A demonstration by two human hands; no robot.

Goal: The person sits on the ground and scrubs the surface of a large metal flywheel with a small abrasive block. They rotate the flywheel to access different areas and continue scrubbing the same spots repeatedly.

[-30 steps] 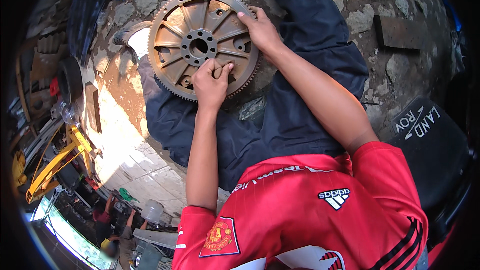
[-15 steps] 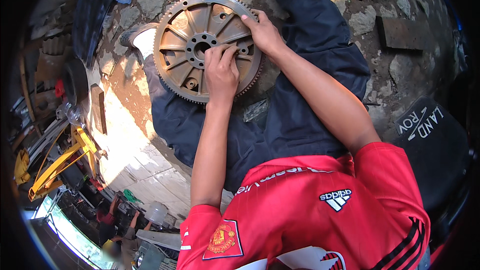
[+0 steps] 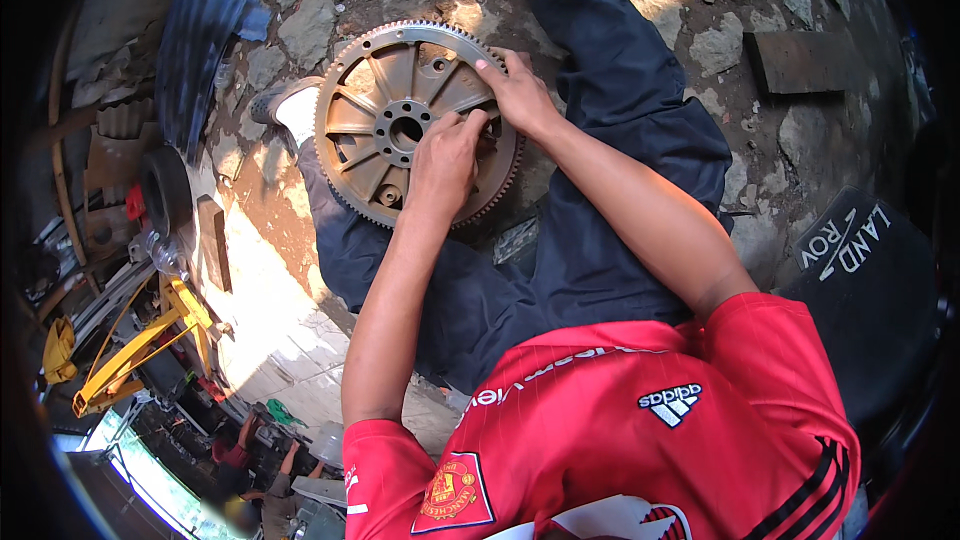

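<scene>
A large ring-toothed flywheel, brownish with spokes and a holed hub, leans across my legs. My right hand grips its right rim, thumb on the face and fingers wrapped behind the teeth. My left hand is closed against the face, just right of the central hole. Its fingers bend in between the spokes near the right side; whatever they pinch is hidden behind them. The openings and spokes under that hand are covered from view.
Rough stones pave the ground. To the right lie a dark block and a black panel. On the left are a blue corrugated sheet, a wooden piece, a tyre and a yellow metal frame. Other people work at lower left.
My left hand has shifted slightly right across the flywheel's face, uncovering more of the hub. My right hand keeps its hold on the rim. The whole view has shifted a little.
</scene>
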